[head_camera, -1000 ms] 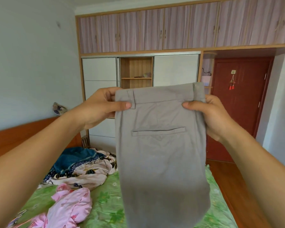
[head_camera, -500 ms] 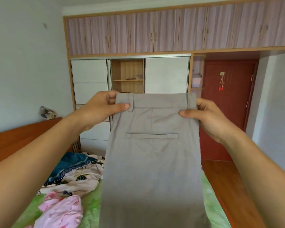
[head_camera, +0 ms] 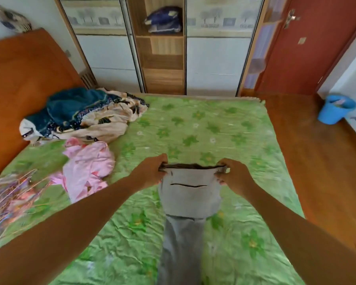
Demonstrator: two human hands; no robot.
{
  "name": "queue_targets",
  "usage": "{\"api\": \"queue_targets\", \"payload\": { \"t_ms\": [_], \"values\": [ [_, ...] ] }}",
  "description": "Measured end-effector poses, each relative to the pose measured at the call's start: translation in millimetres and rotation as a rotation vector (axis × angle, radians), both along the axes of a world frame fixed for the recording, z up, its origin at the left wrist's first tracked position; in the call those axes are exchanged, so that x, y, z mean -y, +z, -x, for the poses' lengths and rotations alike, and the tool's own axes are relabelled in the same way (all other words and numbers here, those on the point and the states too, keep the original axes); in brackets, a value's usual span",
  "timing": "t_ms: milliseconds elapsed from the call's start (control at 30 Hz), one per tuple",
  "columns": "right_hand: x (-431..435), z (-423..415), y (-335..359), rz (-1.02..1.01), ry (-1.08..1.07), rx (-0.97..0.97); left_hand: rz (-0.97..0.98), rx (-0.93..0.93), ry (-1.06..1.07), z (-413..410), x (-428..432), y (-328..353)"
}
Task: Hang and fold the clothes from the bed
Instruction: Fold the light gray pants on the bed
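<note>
Grey trousers [head_camera: 188, 199] hang low over the green flowered bed [head_camera: 203, 130], their legs trailing down toward me across the sheet. My left hand [head_camera: 152, 170] grips the left end of the waistband. My right hand [head_camera: 231, 174] grips the right end. The back pocket slit faces me. A pink garment [head_camera: 88, 167] lies crumpled on the bed to the left. Behind it sits a heap of dark blue and cream patterned cloth [head_camera: 80, 116].
Several wire hangers [head_camera: 10, 194] lie blurred at the bed's left edge. An orange wooden headboard [head_camera: 23, 79] runs along the left. A wardrobe [head_camera: 162, 48] stands beyond the bed, a red door [head_camera: 308, 48] to its right. A blue bucket [head_camera: 335, 109] stands on the wooden floor.
The trousers have come down from chest height to just over the bed, and my view has tilted down from the wardrobe to the mattress. Both hands keep the waistband.
</note>
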State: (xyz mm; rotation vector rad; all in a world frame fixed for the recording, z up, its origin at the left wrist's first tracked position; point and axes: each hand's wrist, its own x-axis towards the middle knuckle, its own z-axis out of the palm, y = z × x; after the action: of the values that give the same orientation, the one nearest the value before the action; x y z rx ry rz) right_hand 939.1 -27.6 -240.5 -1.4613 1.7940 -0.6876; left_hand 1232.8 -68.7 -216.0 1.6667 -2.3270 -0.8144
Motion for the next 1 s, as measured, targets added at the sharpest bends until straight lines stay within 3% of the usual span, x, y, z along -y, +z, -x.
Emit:
{"api": "queue_targets", "payload": {
  "t_ms": [167, 333, 567, 667, 833, 900, 1000],
  "values": [
    [44.7, -2.0, -84.1, 0.015, -0.032, -0.091, -0.028, -0.092, 0.085, 8.2, 44.1, -97.5],
    [147.0, 5.0, -132.6, 0.148, -0.027, -0.134, 0.057, -0.128, 0.144, 22.8, 148.7, -149.4],
    [290.7, 9.2, -201.3, 0.018, 0.051, -0.060, 0.012, -0.126, 0.070, 57.8, 282.0, -216.6],
    [279.2, -2.1, -268.6, -0.075, 0.178, -0.317, 0.025, 0.010, 0.042, 59.0, 273.0, -298.8],
    [180.3, -33.2, -404.0, -0.259, 0.481, -0.745, -0.077, 0.403, -0.058, 51.6, 174.8, -453.4],
    [152.3, -38.1, -446.9, -0.287, 0.511, -0.821, -0.105, 0.459, -0.113, 45.4, 141.8, -495.5],
    [137.0, -41.6, -495.7, -0.262, 0.447, -0.829, 0.028, 0.457, -0.102, 36.3, 119.6, -538.3]
  ]
}}
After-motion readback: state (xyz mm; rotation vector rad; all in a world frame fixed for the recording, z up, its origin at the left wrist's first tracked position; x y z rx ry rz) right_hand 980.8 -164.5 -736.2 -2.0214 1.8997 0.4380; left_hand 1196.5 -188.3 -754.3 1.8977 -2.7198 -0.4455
